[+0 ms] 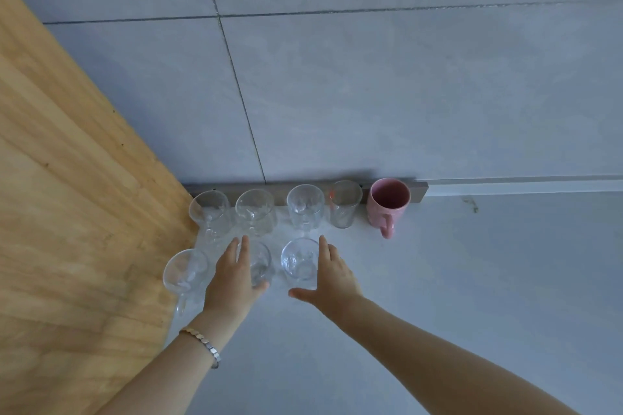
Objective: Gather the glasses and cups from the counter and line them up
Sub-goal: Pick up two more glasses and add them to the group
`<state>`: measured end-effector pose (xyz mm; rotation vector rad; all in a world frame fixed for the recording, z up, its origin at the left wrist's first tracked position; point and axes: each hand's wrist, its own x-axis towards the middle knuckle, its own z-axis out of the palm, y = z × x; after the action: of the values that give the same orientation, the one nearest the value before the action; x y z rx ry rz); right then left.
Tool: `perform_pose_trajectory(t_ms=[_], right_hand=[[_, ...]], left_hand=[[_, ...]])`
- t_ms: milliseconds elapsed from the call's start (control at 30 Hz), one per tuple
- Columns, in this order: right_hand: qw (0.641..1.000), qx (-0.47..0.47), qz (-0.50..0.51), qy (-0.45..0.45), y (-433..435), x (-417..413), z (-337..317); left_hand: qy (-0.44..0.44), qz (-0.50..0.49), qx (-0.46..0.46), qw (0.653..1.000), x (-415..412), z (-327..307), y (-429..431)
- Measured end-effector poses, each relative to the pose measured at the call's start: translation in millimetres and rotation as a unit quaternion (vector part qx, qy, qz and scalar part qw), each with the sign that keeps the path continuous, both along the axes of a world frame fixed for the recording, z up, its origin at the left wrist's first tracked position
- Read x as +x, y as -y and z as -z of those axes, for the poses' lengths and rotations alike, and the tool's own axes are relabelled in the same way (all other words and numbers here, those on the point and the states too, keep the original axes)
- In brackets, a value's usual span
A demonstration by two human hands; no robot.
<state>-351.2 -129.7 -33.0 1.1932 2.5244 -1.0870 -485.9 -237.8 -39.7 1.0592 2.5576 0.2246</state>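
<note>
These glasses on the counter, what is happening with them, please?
A person is lining up glassware against the wall. The back row holds four clear glasses and a pink mug. In the front row, the left hand rests on the middle glass and the right hand sits beside the right glass. A third front glass stands untouched at the left.

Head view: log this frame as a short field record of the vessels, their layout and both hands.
surface: pale counter, wooden panel at left
back row: four clear glasses, from the leftmost back glass rightward, then a pink mug, along the wall
front row: three clear glasses
left hand: open, against the middle front glass
right hand: open, beside the right front glass
free: left front glass untouched
wrist: bracelet, left
</note>
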Motion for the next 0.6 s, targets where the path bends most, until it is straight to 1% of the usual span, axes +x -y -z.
perform_pose_trajectory(t_ms=[67,167,233,333,433,500,600], right_hand=[[0.999,-0.029,0.004,0.023,-5,25,0],[0.996,-0.048,-0.006,0.070,-17,75,-2],[0.993,-0.047,-0.012,0.109,-27,111,-6],[0.987,-0.033,-0.014,0.156,-43,169,-15],[0.985,-0.026,0.018,0.171,-59,237,-28],[0.983,-0.027,0.052,0.175,-66,290,-39],[0.978,-0.025,0.117,0.173,-76,382,-55]], left_hand=[[-0.058,0.030,-0.020,0.998,9,-6,4],[-0.138,0.110,-0.023,0.984,30,-14,2],[-0.147,0.174,-0.022,0.973,59,-32,-6],[-0.043,0.232,-0.028,0.971,120,-56,-28],[-0.009,0.300,-0.050,0.953,186,-61,-62],[0.010,0.328,-0.055,0.943,237,-63,-88],[0.040,0.369,-0.093,0.924,324,-68,-129]])
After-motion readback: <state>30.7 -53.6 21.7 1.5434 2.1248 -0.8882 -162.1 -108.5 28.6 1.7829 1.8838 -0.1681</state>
